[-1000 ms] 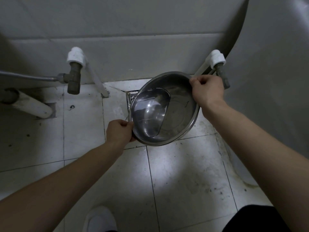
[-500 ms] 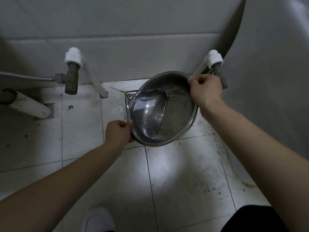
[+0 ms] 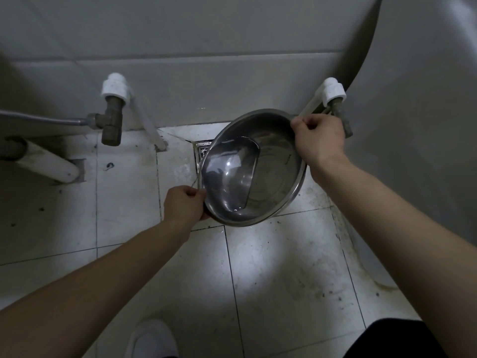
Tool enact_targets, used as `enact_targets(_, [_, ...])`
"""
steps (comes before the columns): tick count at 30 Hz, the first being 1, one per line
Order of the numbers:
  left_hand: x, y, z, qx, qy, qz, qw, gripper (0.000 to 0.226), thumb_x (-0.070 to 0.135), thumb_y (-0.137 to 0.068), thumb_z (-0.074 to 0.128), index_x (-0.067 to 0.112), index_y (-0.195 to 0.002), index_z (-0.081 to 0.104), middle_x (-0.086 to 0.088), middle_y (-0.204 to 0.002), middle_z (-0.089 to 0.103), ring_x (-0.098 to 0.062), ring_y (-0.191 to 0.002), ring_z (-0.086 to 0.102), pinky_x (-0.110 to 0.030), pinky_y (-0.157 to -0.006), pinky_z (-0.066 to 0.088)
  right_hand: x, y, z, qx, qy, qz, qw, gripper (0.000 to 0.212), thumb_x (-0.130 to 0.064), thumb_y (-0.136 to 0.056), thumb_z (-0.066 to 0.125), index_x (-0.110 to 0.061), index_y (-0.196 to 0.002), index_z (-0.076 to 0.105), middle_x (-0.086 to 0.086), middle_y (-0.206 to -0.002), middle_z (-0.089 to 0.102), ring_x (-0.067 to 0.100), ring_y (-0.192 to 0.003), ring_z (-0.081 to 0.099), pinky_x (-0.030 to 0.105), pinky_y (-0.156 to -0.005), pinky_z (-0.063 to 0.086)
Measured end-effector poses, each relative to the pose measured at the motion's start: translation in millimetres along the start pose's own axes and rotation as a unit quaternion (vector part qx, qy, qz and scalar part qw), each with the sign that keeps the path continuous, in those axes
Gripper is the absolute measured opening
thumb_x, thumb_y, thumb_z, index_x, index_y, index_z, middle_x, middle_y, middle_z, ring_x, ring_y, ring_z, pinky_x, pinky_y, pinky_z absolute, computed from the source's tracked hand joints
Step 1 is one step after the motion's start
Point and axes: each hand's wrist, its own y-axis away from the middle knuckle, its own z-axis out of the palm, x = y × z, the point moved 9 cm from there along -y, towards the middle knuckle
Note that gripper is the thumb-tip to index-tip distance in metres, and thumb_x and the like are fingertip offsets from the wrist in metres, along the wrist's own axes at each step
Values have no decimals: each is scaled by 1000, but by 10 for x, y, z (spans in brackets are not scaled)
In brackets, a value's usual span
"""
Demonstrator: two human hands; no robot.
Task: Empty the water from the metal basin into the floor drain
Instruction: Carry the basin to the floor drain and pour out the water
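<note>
Over the tiled floor [image 3: 271,280], close to the back wall, we hold the metal basin [image 3: 273,171] up in the air between both hands. Our left hand [image 3: 184,204] grips the rim on the near left side, fingers curled tight around the edge. Our right hand [image 3: 318,142] grips the opposite rim on the far right side, closed over the lip in the same way. The basin is tilted down toward its left side, and the water [image 3: 229,177] has gathered there in a dark, glossy pool that reaches up the left wall of the bowl, while the right part of the bottom lies bare. The floor drain [image 3: 202,151], a small metal grate set in the tiles, peeks out just past the basin's left rim, with the rest of it hidden behind the bowl. A thin bright line runs off the rim beside our left hand; we cannot tell what it is.

To the left, a metal valve [image 3: 112,125] with a white cap hangs from the wall, joined to a grey hose [image 3: 38,120], with a white pipe [image 3: 46,164] lying on the floor below it. A second white fitting [image 3: 334,93] sits just behind our right hand. Our white shoe [image 3: 152,339] shows at the bottom edge.
</note>
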Motion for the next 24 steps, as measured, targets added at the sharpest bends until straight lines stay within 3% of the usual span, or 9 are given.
enact_targets(10, [25, 38, 10, -7, -6, 1, 1000, 17, 16, -97, 64, 2, -88, 68, -13, -81, 73, -13, -54, 72, -21, -48, 57, -8, 0, -1, -2, 3, -6, 1000, 24, -25, -101, 61, -9, -87, 73, -3, -69, 59, 9, -68, 57, 39, -94, 58])
enact_targets(16, [23, 55, 7, -10, -10, 0, 1000, 16, 16, -98, 63, 4, -88, 68, -13, -83, 73, -15, -60, 73, -21, -49, 58, -26, 21, 6, -5, 0, -8, 1000, 23, -26, -101, 60, -9, -96, 75, 0, -77, 63, 7, -71, 58, 35, -90, 58])
enact_targets(21, [40, 69, 9, -10, -12, 0, 1000, 16, 15, -97, 63, 4, -88, 68, -14, -83, 73, -19, -64, 73, -23, -49, 59, -70, 27, -10, 2, 16, -14, 1000, 29, -27, -101, 61, -2, -96, 75, 17, -92, 72, 20, -81, 64, 42, -92, 58])
enact_targets(24, [44, 71, 0, -7, -12, 0, 1000, 16, 15, -97, 63, 3, -87, 68, -14, -82, 73, -19, -64, 74, -23, -49, 59, -73, 22, -4, -3, 17, -12, 1000, 30, -27, -100, 61, -1, -96, 74, 13, -84, 67, 23, -81, 64, 44, -90, 59])
